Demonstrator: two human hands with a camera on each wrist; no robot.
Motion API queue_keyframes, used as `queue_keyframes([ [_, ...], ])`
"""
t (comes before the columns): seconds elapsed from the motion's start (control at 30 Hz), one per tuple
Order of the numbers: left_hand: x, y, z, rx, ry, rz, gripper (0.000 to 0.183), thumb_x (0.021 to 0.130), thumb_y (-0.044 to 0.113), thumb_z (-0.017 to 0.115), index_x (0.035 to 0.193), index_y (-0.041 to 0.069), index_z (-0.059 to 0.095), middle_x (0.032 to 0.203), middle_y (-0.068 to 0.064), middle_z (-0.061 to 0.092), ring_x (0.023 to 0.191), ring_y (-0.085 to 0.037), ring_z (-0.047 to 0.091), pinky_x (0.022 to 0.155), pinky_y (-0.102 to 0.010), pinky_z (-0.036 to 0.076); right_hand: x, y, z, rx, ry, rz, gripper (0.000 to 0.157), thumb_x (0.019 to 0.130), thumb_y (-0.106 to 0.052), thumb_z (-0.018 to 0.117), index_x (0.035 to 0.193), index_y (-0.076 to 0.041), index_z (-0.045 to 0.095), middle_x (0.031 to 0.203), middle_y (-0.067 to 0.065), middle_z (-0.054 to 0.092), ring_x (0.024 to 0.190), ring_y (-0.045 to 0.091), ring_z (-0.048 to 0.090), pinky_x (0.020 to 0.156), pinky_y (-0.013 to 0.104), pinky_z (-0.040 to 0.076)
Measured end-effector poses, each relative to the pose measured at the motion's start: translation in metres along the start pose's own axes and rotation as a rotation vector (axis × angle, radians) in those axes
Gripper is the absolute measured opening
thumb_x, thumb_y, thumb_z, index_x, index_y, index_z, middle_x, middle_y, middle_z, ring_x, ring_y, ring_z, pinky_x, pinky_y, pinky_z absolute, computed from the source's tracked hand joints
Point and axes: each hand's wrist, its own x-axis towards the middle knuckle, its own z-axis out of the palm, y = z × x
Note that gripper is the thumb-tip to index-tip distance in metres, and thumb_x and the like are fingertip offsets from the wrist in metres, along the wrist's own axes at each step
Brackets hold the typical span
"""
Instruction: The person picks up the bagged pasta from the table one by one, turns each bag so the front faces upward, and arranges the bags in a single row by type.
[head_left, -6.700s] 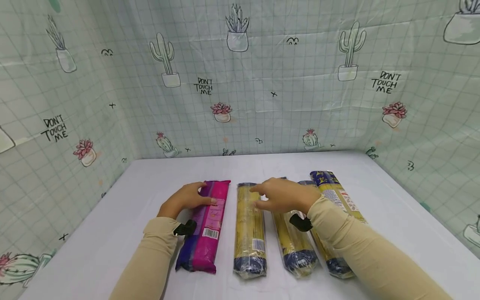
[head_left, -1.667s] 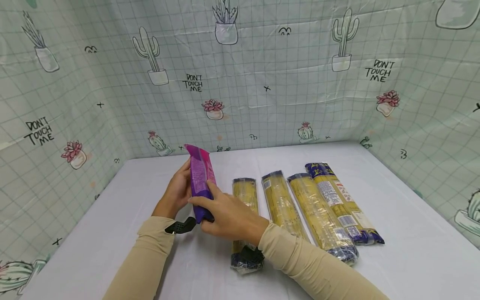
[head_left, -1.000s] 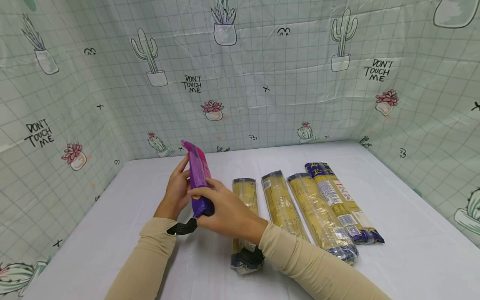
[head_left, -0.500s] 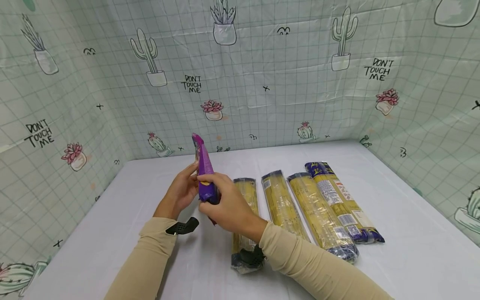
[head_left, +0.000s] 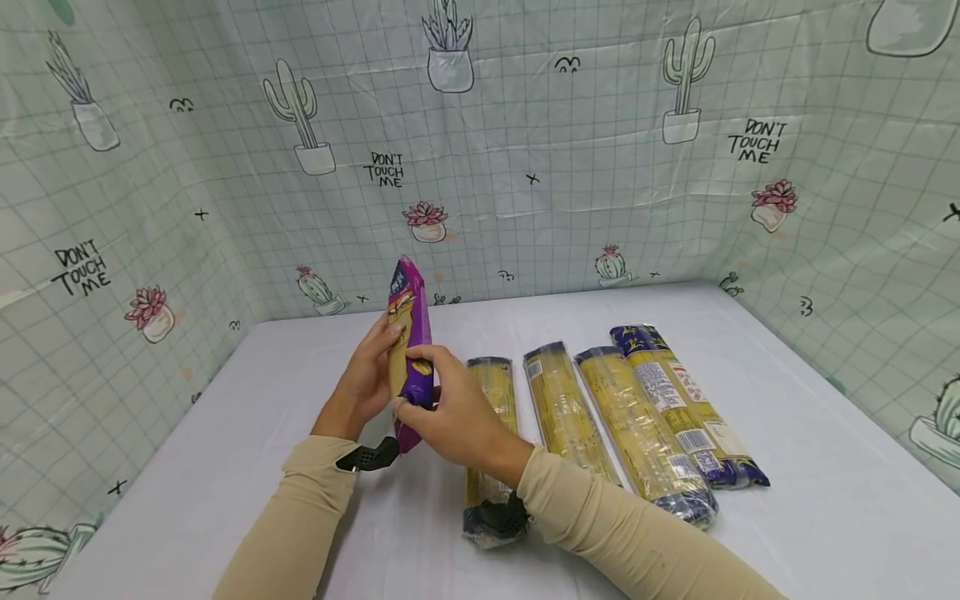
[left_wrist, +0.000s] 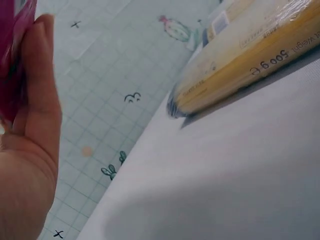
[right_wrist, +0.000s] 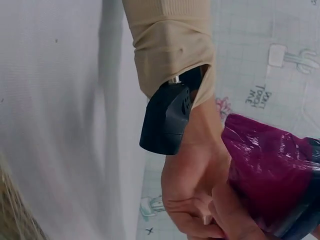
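Observation:
A purple and dark blue pasta packet (head_left: 422, 321) with a yellowish front is held up off the table, tilted, in the head view. My left hand (head_left: 367, 375) holds its left side, thumb on the front. My right hand (head_left: 461, 417) grips the lower part between thumb and fingers. In the left wrist view, the left hand (left_wrist: 37, 125) has its fingers against the packet (left_wrist: 12, 55) at the edge. The right wrist view shows the packet's purple end (right_wrist: 265, 170) beside the left hand (right_wrist: 190, 195); the right hand is mostly out of that view.
Clear-wrapped spaghetti packs lie on the white table (head_left: 262, 508): one (head_left: 491, 387) partly behind the right hand, one (head_left: 566, 408) beside it, another (head_left: 637, 417) further right. A blue-ended pack (head_left: 682, 400) lies rightmost. A patterned cloth (head_left: 495, 200) hangs behind.
Earliest, the purple packet lay on the table under my left hand, my right hand over the spaghetti packs. Since then both hands have lifted it. Over the last second it turned, bringing its front into view.

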Motion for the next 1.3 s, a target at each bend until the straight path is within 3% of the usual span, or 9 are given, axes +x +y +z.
queue_keyframes([
  [0.27,0.002,0.002,0.005,0.032,0.141,0.027,0.069,0.107,0.021,0.05,0.162,0.027,0.009,0.135,-0.007,0.047,0.105,-0.014,0.062,0.086,-0.028,0.054,0.0,-0.002,-0.005,-0.035,-0.036,0.086,0.067,0.094,-0.024,0.066,0.151,-0.01,0.033,0.136,0.014,0.049,0.1,0.02,0.064,0.075,0.029,0.058],
  [0.43,0.003,0.004,0.002,0.096,0.227,0.036,0.073,0.105,0.019,0.054,0.162,0.027,0.01,0.137,-0.01,0.047,0.102,-0.014,0.063,0.083,-0.027,0.055,0.002,-0.003,-0.007,-0.069,-0.059,0.123,0.072,0.094,-0.024,0.065,0.155,-0.012,0.03,0.13,0.01,0.052,0.091,0.019,0.064,0.067,0.03,0.059],
  [0.57,0.004,0.004,0.0,0.122,0.223,0.028,0.074,0.105,0.017,0.054,0.162,0.027,0.009,0.144,-0.012,0.043,0.105,-0.016,0.062,0.083,-0.028,0.055,0.004,-0.003,-0.008,-0.154,-0.1,0.074,0.074,0.092,-0.019,0.063,0.158,-0.017,0.029,0.116,0.006,0.057,0.083,0.016,0.062,0.062,0.029,0.057],
  [0.73,0.004,0.004,-0.002,0.167,0.213,0.024,0.074,0.105,0.017,0.054,0.163,0.026,0.008,0.145,-0.015,0.044,0.104,-0.016,0.064,0.085,-0.03,0.056,0.004,-0.002,-0.009,-0.217,-0.142,0.054,0.058,0.094,-0.018,0.062,0.15,-0.016,0.047,0.104,0.007,0.058,0.074,0.014,0.062,0.06,0.028,0.055],
  [0.83,0.003,0.005,-0.002,0.207,0.228,0.028,0.073,0.104,0.018,0.055,0.162,0.024,0.011,0.136,-0.014,0.052,0.098,-0.014,0.066,0.083,-0.028,0.056,0.002,-0.002,-0.008,-0.202,-0.149,0.096,0.048,0.095,-0.022,0.064,0.141,-0.01,0.055,0.113,0.009,0.055,0.075,0.013,0.065,0.062,0.027,0.057],
  [0.97,0.003,0.006,-0.003,0.234,0.237,0.024,0.073,0.104,0.019,0.057,0.162,0.024,0.013,0.126,-0.011,0.057,0.094,-0.013,0.067,0.081,-0.028,0.057,0.001,-0.002,-0.006,-0.174,-0.149,0.134,0.047,0.095,-0.025,0.067,0.137,-0.007,0.057,0.119,0.012,0.053,0.077,0.013,0.066,0.064,0.027,0.057],
  [1.1,0.003,0.006,-0.003,0.227,0.23,0.011,0.073,0.104,0.023,0.056,0.163,0.024,0.012,0.135,-0.014,0.052,0.099,-0.014,0.065,0.083,-0.028,0.056,0.001,-0.001,-0.007,-0.125,-0.145,0.171,0.048,0.094,-0.024,0.068,0.137,-0.006,0.056,0.119,0.013,0.052,0.076,0.015,0.067,0.064,0.029,0.058],
  [1.2,0.004,0.007,-0.004,0.174,0.208,0.003,0.07,0.107,0.026,0.05,0.163,0.022,0.009,0.148,-0.015,0.041,0.113,-0.016,0.058,0.09,-0.028,0.052,0.003,0.0,-0.007,-0.074,-0.134,0.199,0.047,0.093,-0.019,0.069,0.136,-0.005,0.057,0.119,0.014,0.052,0.075,0.017,0.068,0.067,0.035,0.059],
  [1.3,0.005,0.007,-0.006,0.102,0.183,-0.006,0.063,0.108,0.026,0.042,0.162,0.017,0.01,0.149,-0.012,0.038,0.121,-0.018,0.05,0.096,-0.028,0.046,0.005,0.001,-0.008,-0.042,-0.115,0.212,0.045,0.092,-0.015,0.069,0.134,-0.004,0.058,0.119,0.015,0.053,0.074,0.018,0.068,0.069,0.039,0.06],
])
